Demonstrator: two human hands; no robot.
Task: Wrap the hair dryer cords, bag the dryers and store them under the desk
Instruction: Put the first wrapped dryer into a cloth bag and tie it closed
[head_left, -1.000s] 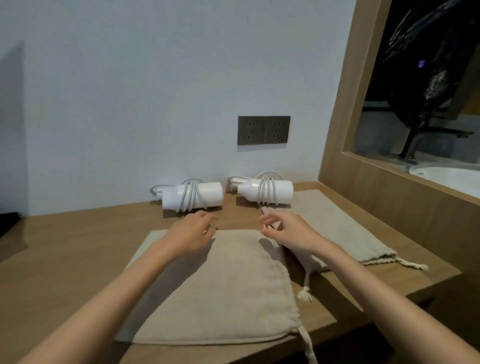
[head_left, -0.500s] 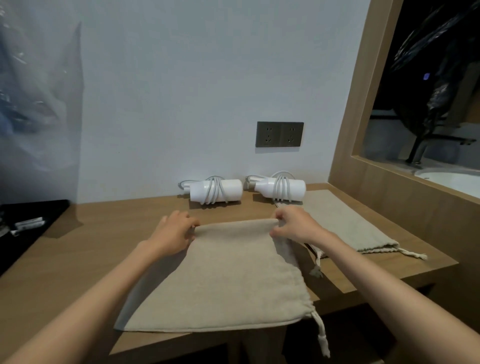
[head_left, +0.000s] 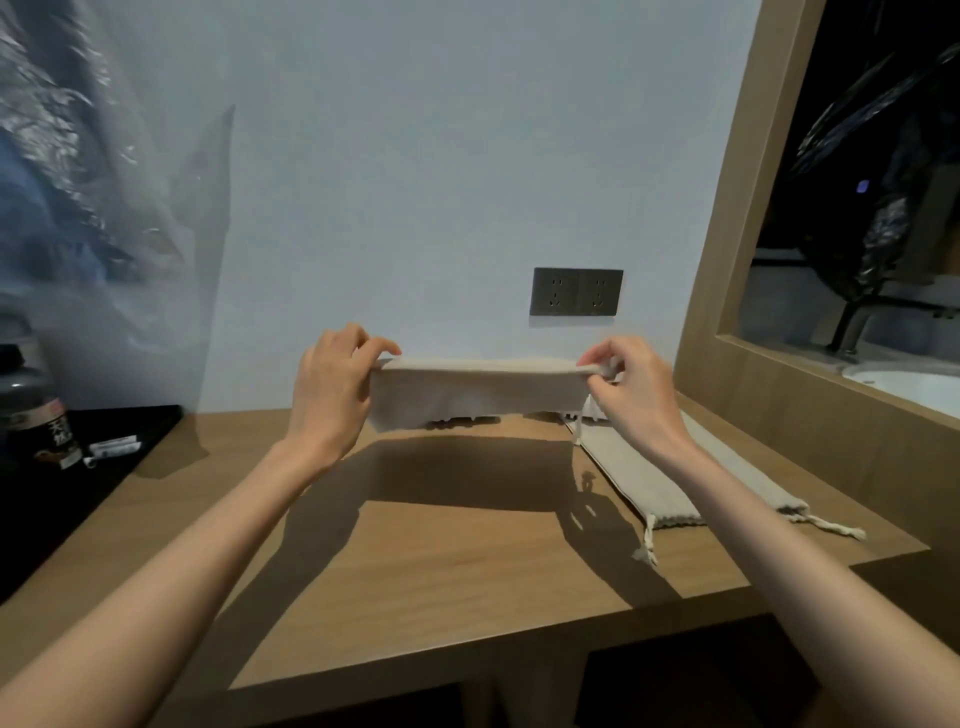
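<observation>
Presently, left hand (head_left: 332, 384) and right hand (head_left: 631, 389) each pinch a corner of the cloth bag (head_left: 478, 395) above the desk (head_left: 441, 561); second bag (head_left: 654, 478) lies at four o'clock.

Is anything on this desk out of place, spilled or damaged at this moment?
Nothing stands out. The left hand and right hand pinch one cloth bag above the desk; the second bag lies flat.

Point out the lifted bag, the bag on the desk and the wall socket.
lifted bag (head_left: 478, 387): head view, middle of the cloth.
bag on the desk (head_left: 639, 478): head view, its flat middle.
wall socket (head_left: 576, 292): head view, plate centre.
</observation>
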